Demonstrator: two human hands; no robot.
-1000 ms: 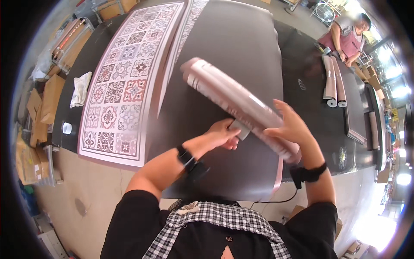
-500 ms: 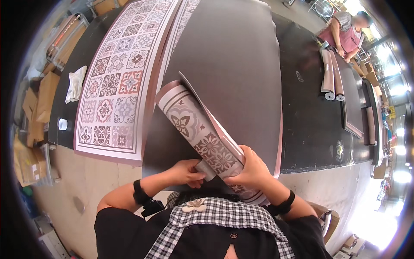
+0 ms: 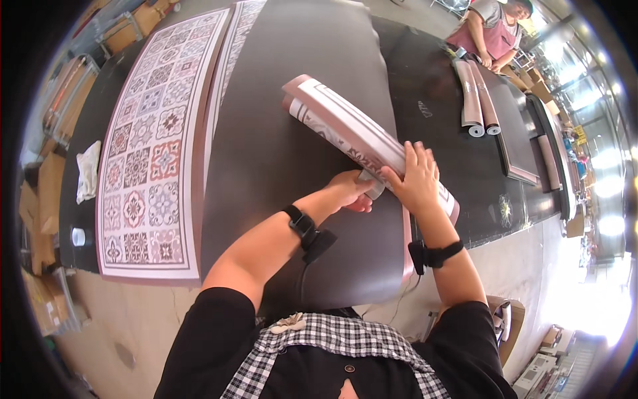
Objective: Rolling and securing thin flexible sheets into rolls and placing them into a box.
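Note:
A rolled-up patterned mat [image 3: 352, 126], pink-brown edged with white borders and floral tiles, lies slantwise over a large dark sheet [image 3: 299, 60]. My right hand [image 3: 419, 178] rests on the roll's lower right part, open, fingers stretched across its top and thumb apart. Against the roll's near side, my left hand [image 3: 353, 191] is closed on a small grey strip [image 3: 376, 189] that touches the roll. Its fingertips are partly hidden, and I cannot tell what the strip is made of. Both wrists wear black straps.
Flat tile-patterned mats [image 3: 143, 159] lie left of the dark sheet. A white cloth [image 3: 88, 171] and a small white roll [image 3: 78, 237] sit at the table's left edge. Rolled mats [image 3: 470, 100] lie to the right, near another person [image 3: 490, 33]. Cardboard boxes [image 3: 50, 193] stand on the left.
The roll has moved away from my body and turned, its loose outer edge now wrapped down. My right hand has gone from gripping it to lying flat on top. Both arms reach further forward.

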